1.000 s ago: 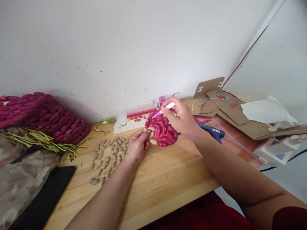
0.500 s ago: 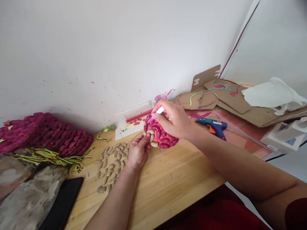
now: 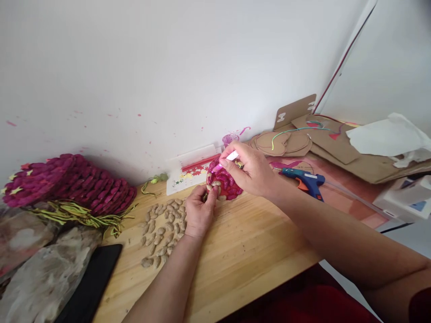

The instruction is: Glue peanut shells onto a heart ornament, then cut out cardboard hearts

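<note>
My left hand (image 3: 201, 208) grips the near left edge of a peanut-covered craft piece (image 3: 232, 190), its thumb on top. Most of the peanuts glued on it are magenta; a few by the thumb are still pale tan. Above the piece, my right hand (image 3: 249, 168) pinches a slim white pen-like tool (image 3: 232, 155) with a pink end. That pink end points down at the far left peanuts and appears to touch them. Whether it is a brush or a marker I cannot tell. Loose unpainted peanuts (image 3: 161, 231) lie spread on the table left of my left hand.
Magenta peanut pieces (image 3: 97, 186) with yellow-green cords are stacked at left, beside plastic bags (image 3: 57, 269). A white sheet (image 3: 173, 184) with star stickers lies by the wall. A blue glue gun (image 3: 308, 181), cardboard shapes (image 3: 274, 141) and a purple-stained cup (image 3: 230, 139) are at right.
The craft piece has tilted and shows narrower, with fewer pale peanuts in sight. Both hands stay on their holds. The whole view has shifted slightly.
</note>
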Tool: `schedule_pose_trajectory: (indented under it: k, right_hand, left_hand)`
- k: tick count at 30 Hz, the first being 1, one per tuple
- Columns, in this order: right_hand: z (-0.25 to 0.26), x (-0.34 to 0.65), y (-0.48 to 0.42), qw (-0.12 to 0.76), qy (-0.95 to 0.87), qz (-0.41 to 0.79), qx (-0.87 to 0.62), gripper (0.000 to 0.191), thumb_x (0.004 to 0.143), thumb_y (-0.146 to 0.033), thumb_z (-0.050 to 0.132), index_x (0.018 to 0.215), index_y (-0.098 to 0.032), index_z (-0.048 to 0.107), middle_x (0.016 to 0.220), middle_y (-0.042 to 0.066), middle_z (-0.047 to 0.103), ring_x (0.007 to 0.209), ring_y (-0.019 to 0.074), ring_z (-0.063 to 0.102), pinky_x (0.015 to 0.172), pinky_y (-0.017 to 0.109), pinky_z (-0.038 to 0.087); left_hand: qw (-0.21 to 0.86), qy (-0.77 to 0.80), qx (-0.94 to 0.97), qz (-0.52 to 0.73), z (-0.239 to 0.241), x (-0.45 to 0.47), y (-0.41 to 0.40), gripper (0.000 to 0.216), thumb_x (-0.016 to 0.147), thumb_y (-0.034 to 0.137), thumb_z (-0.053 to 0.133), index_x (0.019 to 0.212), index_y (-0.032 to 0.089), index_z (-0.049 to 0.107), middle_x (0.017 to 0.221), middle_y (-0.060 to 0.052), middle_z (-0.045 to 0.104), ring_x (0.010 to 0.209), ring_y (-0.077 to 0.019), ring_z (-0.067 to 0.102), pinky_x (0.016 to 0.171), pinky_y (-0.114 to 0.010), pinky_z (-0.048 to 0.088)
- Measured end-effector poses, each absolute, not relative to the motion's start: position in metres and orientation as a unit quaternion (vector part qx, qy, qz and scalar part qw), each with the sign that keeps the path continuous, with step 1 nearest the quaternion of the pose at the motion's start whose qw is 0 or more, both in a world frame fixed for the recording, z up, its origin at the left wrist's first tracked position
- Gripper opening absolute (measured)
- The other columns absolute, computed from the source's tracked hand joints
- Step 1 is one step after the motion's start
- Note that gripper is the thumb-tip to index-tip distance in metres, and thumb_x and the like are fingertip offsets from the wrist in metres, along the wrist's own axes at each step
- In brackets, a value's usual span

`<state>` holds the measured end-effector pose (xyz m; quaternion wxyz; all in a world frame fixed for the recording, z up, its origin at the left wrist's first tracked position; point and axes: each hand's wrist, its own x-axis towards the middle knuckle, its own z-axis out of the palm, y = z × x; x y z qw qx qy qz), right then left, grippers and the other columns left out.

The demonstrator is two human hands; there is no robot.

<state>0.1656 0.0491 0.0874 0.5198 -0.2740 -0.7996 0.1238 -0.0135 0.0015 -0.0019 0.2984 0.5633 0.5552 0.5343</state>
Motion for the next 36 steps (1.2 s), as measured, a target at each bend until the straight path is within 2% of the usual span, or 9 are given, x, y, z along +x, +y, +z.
schedule_pose_trajectory:
  k: [8,12,19,25,36]
  right_hand:
    - [0.0882,0.1646,0.0479,0.530,-0.790,0.156,-0.266,0.008,0.099,-0.026,0.057,0.093,-0.021,0.058,0.080,0.001,0.070,0.076,0.0163,0.064,0.074,0.030,0.047]
    - [0.0873,0.1651,0.0495,0.535,-0.778,0.175,-0.278,0.009,0.100,-0.030,0.057,0.093,-0.022,0.057,0.074,0.000,0.068,0.070,0.0164,0.062,0.069,0.030,0.046]
    - [0.0857,0.1649,0.0491,0.516,-0.799,0.161,-0.265,0.008,0.100,-0.028,0.055,0.095,-0.022,0.058,0.087,0.003,0.071,0.072,0.0154,0.061,0.070,0.030,0.046]
    - [0.0865,0.1649,0.0490,0.525,-0.792,0.146,-0.276,0.006,0.099,-0.025,0.057,0.094,-0.021,0.059,0.084,0.003,0.071,0.072,0.0149,0.062,0.070,0.029,0.046]
    - [0.0849,0.1661,0.0505,0.540,-0.771,0.158,-0.297,0.009,0.099,-0.029,0.058,0.094,-0.022,0.058,0.076,0.001,0.069,0.068,0.0159,0.062,0.066,0.030,0.046]
  left_hand:
    - [0.269,0.549,0.565,0.554,0.0009,-0.0121,0.0009,0.034,0.089,0.046,0.067,0.070,0.019,0.061,0.063,0.002,0.053,0.060,-0.0131,0.044,0.061,-0.027,0.037]
    - [0.269,0.545,0.567,0.556,0.0030,-0.0124,0.0000,0.036,0.091,0.045,0.065,0.066,0.020,0.058,0.063,0.001,0.054,0.061,-0.0137,0.046,0.063,-0.027,0.038]
    - [0.257,0.549,0.571,0.554,0.0004,-0.0129,0.0011,0.031,0.090,0.044,0.067,0.071,0.020,0.065,0.062,0.001,0.053,0.060,-0.0144,0.045,0.060,-0.026,0.037]
    - [0.259,0.552,0.572,0.549,0.0003,-0.0126,0.0008,0.031,0.089,0.045,0.067,0.071,0.020,0.065,0.061,0.001,0.053,0.061,-0.0146,0.046,0.060,-0.026,0.037]
    - [0.264,0.556,0.564,0.550,0.0014,-0.0119,0.0014,0.033,0.089,0.045,0.067,0.068,0.019,0.063,0.061,0.001,0.053,0.060,-0.0144,0.045,0.060,-0.026,0.036]
